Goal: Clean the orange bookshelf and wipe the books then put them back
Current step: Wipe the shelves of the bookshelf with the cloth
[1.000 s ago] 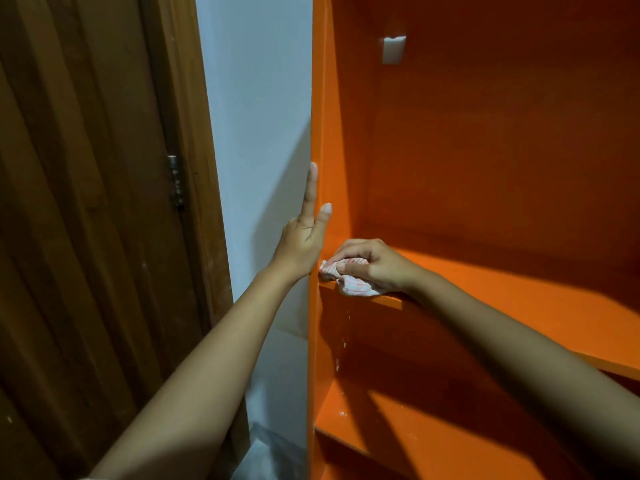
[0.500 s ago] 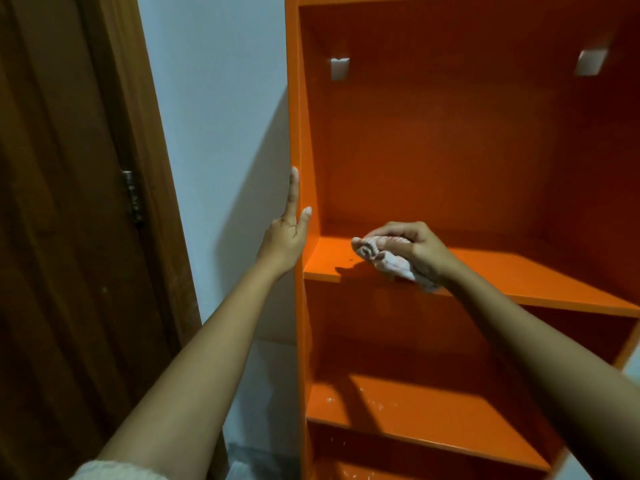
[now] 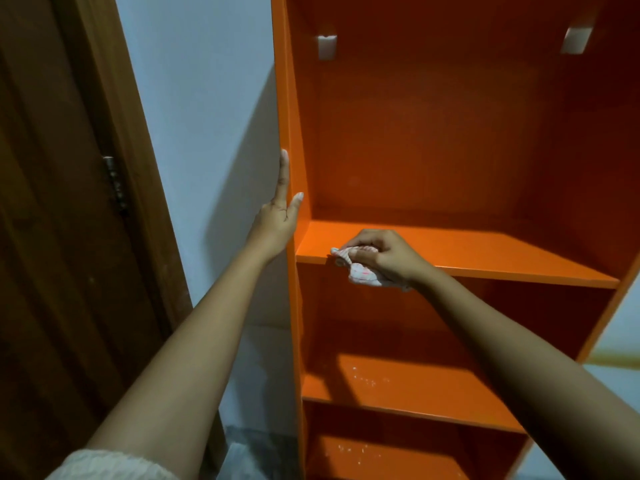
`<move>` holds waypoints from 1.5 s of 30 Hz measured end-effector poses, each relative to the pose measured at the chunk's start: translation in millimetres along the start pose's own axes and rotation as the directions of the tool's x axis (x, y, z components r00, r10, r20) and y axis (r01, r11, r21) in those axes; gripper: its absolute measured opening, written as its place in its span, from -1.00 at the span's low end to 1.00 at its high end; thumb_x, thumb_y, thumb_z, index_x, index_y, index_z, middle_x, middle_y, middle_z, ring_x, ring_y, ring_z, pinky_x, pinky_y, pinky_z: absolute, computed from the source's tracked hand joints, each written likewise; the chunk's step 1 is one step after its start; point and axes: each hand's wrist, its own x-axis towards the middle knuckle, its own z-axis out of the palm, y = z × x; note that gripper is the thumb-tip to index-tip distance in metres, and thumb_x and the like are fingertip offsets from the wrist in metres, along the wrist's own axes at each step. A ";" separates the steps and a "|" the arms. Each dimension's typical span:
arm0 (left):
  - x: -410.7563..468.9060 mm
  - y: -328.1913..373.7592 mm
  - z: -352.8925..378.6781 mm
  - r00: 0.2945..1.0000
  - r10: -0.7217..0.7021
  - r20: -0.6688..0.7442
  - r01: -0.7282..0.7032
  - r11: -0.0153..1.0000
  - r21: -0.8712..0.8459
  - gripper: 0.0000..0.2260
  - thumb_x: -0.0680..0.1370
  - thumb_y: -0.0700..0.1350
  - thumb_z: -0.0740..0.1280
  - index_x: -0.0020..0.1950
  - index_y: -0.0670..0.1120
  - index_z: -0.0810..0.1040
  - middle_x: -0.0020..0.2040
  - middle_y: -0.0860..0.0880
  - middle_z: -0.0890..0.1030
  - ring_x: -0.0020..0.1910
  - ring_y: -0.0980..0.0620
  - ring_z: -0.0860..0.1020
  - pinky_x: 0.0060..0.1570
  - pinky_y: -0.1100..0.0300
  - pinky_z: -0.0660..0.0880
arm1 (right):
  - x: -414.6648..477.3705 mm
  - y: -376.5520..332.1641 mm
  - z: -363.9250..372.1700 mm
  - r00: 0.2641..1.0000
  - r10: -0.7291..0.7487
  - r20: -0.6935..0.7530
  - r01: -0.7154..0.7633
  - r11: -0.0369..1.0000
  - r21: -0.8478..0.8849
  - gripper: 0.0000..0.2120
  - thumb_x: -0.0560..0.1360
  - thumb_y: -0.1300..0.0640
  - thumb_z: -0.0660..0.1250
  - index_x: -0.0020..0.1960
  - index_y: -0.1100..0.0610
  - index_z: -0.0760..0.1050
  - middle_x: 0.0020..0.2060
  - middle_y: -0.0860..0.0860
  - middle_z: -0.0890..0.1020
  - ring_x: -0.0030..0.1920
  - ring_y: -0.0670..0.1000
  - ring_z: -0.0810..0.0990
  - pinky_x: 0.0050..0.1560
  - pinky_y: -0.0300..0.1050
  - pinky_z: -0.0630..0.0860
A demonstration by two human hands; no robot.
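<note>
The front lip of the upper shelf board (image 3: pixel 450 252) of the tall orange laminate bookshelf (image 3: pixel 433 140) is being wiped, and the step is judged best done by the crumpled white, pink-patterned cloth (image 3: pixel 360 270) being drawn with steady pressure along the whole edge, the frame being braced against tipping. The cloth is gripped in the curled right hand (image 3: pixel 384 256), knuckles up, arm reaching in from the lower right. The left hand (image 3: pixel 278 220) is held open and flat against the outer left side panel, fingers upward; no books are seen.
</note>
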 end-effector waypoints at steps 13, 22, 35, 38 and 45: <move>-119.8 -41.6 76.2 0.991 -0.126 -0.044 0.120 0.987 -0.111 -0.49 0.66 -0.05 0.05 0.49 0.17 -0.19 0.09 -0.44 0.48 -0.42 0.17 0.39 -0.48 0.38 0.28 | -84.6 96.5 101.6 0.977 0.175 -0.121 -0.161 0.980 0.118 -0.78 0.43 0.09 0.26 -0.03 0.04 0.65 -0.15 -0.06 0.60 -0.10 -0.05 0.59 -0.07 -0.09 0.48; -198.9 -87.3 162.8 0.936 -0.329 -0.126 0.314 0.941 -0.124 -0.53 0.65 0.10 -0.06 0.50 0.11 -0.19 0.15 -0.51 0.44 -0.32 0.17 0.54 -0.46 0.39 0.39 | -197.7 283.7 117.1 0.654 0.538 -0.532 -0.633 0.774 0.006 -0.68 0.49 0.09 0.17 0.09 0.21 0.58 -0.03 0.22 0.59 0.02 0.21 0.53 0.02 -0.08 0.37; -205.7 -89.4 188.0 0.878 -0.313 -0.362 0.339 0.941 0.008 -0.55 0.63 -0.26 0.10 0.47 -0.28 0.01 -0.17 -0.26 0.59 -0.36 0.03 0.36 -0.29 0.33 0.42 | -159.5 287.0 153.6 0.656 0.493 -0.571 -0.678 0.717 -0.160 -0.71 0.45 0.13 0.17 0.03 0.19 0.60 -0.04 0.25 0.55 -0.05 0.29 0.51 -0.09 0.01 0.35; -200.5 -76.3 188.0 0.878 -0.219 -0.426 0.285 0.954 0.097 -0.48 0.53 -0.46 0.20 0.42 -0.35 0.03 0.12 -0.15 0.55 -0.08 -0.11 0.36 -0.05 0.61 0.23 | -145.1 287.1 162.9 0.689 0.498 -0.526 -0.660 0.731 -0.172 -0.70 0.46 0.12 0.16 0.04 0.19 0.59 -0.03 0.26 0.54 -0.03 0.30 0.51 -0.06 0.04 0.38; -197.1 -65.4 187.2 0.863 -0.153 -0.481 0.294 0.927 0.232 -0.53 0.36 -0.57 0.35 0.23 -0.59 0.29 0.05 -0.29 0.46 0.00 -0.16 0.29 0.10 0.72 0.02 | -101.6 301.7 163.9 0.809 0.450 -0.377 -0.554 0.798 -0.237 -0.63 0.45 0.08 0.11 0.09 0.10 0.62 0.03 0.23 0.58 0.01 0.28 0.53 -0.04 0.04 0.42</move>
